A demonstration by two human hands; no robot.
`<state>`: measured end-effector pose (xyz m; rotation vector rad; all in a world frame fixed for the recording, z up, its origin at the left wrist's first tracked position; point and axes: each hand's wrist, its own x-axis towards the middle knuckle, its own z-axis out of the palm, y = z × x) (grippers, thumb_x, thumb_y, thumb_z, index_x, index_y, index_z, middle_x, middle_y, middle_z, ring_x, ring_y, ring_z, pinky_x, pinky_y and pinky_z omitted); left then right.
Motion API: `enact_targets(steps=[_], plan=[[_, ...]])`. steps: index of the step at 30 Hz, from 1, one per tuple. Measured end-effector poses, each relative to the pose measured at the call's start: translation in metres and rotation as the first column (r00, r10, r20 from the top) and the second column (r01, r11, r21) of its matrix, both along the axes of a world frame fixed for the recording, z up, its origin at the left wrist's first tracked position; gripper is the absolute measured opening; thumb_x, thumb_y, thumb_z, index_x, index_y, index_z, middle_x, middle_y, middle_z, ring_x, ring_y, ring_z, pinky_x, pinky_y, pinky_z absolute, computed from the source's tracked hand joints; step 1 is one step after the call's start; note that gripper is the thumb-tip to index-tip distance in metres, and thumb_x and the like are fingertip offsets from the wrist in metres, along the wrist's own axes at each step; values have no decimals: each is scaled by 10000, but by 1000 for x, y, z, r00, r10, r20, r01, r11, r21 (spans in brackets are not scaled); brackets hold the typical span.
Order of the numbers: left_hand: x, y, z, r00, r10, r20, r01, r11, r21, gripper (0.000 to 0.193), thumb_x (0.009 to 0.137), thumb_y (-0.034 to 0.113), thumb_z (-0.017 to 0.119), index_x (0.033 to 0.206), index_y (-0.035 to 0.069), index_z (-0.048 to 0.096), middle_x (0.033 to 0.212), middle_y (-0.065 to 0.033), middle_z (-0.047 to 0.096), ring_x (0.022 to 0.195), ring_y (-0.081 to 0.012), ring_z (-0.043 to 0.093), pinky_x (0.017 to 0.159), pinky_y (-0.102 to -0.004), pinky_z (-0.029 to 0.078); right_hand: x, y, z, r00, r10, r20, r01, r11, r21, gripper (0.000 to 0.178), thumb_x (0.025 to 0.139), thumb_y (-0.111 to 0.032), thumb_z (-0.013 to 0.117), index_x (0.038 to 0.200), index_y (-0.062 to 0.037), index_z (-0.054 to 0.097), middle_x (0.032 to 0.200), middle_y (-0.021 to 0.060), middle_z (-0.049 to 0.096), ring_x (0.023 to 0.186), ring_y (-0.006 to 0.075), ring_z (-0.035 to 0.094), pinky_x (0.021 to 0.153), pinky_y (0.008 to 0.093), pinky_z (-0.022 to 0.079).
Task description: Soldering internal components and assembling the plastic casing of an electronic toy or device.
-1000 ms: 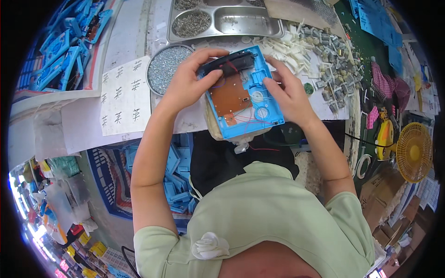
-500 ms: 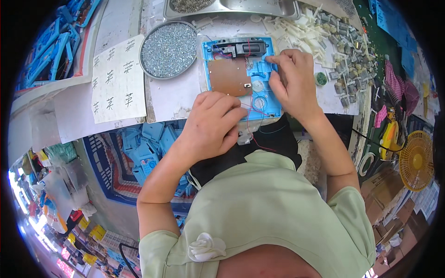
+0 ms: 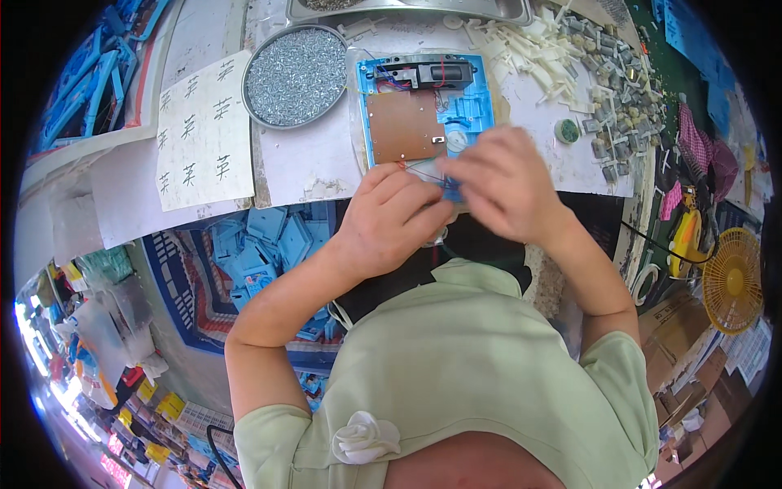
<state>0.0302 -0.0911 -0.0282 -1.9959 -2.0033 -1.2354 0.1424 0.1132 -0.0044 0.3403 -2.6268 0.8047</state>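
Blue case [image 3: 469, 107]: likely light, stiff; hold rim [image 3: 488, 94]. Wires [image 3: 423, 174] fragile (probably). Left hand [image 3: 389, 216], right hand [image 3: 511, 189]: fingers curled, grip unclear.

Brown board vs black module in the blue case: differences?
Colour: the board is brown, the module black. Shape: the board is broad and flat, the module long and narrow. Place: the module lies along the far edge of the blue case, the board below it in view. Both sit inside the case.
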Motion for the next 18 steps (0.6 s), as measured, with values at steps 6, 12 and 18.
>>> enact_targets(steps=[6,12,18], plan=[[-15,-40,2,960,278,-30,-278,960,-16,213,730,41,836,907,82,725,830,-45,606,717,-259,582,676,-385,455,-1,-26,4,996,-54,78,49,997,67,319,732,-69,761,1050,-66,740,993,54,656,965,293,584,847,422,460],[11,-63,-2,945,326,7,-305,892,-334,173,793,123,788,785,116,616,784,-69,546,646,-281,551,574,-415,412,-15,-62,-8,997,-79,25,79,997,-16,313,733,-145,780,1027,-75,697,1020,42,652,988,265,583,886,421,457],[29,-68,-1,988,96,122,-13,832,-554,137,823,144,730,927,92,656,859,-97,605,784,-300,656,670,-408,535,-19,-72,-7,991,-74,113,67,995,69,342,721,-227,808,993,-88,655,1017,45,643,979,265,573,904,447,439]])
